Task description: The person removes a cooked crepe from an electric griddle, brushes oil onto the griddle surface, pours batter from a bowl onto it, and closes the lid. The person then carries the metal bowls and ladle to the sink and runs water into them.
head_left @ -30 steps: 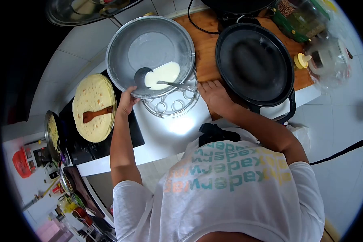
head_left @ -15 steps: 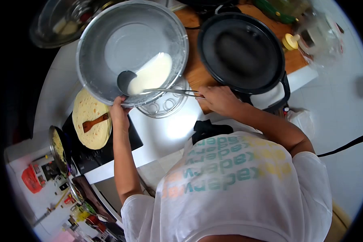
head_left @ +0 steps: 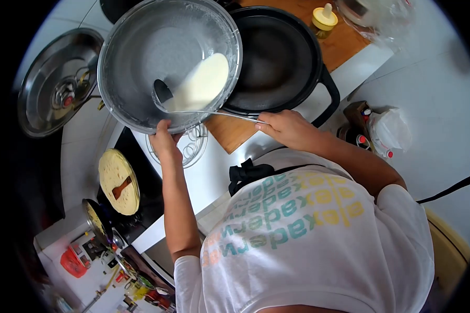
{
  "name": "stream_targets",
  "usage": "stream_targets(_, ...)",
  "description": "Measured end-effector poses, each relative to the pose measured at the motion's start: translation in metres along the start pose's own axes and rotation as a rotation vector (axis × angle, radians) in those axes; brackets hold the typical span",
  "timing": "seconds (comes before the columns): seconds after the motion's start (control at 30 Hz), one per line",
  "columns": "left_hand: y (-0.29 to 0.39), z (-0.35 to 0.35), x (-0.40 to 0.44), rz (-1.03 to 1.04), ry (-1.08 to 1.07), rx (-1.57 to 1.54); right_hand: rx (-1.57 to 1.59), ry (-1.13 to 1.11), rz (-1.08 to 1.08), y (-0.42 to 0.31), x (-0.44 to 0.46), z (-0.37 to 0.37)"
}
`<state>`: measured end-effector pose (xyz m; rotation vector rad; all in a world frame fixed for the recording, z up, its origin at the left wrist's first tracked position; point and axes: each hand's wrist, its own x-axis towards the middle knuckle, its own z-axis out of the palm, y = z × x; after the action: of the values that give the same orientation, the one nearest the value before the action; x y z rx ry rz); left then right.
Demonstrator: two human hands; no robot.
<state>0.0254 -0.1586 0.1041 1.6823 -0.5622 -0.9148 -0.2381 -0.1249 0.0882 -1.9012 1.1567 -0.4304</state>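
Note:
My left hand (head_left: 166, 140) grips the near rim of a large metal bowl (head_left: 141, 68), which is tilted so that pale batter (head_left: 206, 78) pools at its lower right side. Between the fingers of my right hand (head_left: 287, 127) is the handle end of a ladle (head_left: 163, 91); its dark scoop rests inside the bowl beside the batter. Partly under the bowl's right edge lies a round black griddle pan (head_left: 277, 57) with a loop handle, just beyond my right hand.
A stack of flatbreads (head_left: 115, 177) with a wooden spatula (head_left: 121, 188) on top sits on the black stovetop at left. Below the bowl is a wire rack (head_left: 193, 148). A yellow-capped bottle (head_left: 324, 21) stands on the wooden board (head_left: 350, 39). Another metal basin (head_left: 42, 78) is at far left.
The view has turned toward the right. The bowl now overlaps the griddle pan's left side, and the wire rack shows lower left of it. Both hands keep their holds.

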Motion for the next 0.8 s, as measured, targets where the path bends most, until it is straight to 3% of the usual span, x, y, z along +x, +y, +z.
stream_targets(0.43, 0.006, 0.084, -0.018, 0.263, -0.022, 0.081, 0.049, 0.083, 0.031, 0.041, -0.037, -0.042)
stream_targets(0.8, 0.012, 0.099, -0.015, 0.530, -0.023, 0.040, 0.101, 0.151, 0.018, 0.061, -0.052, -0.050)
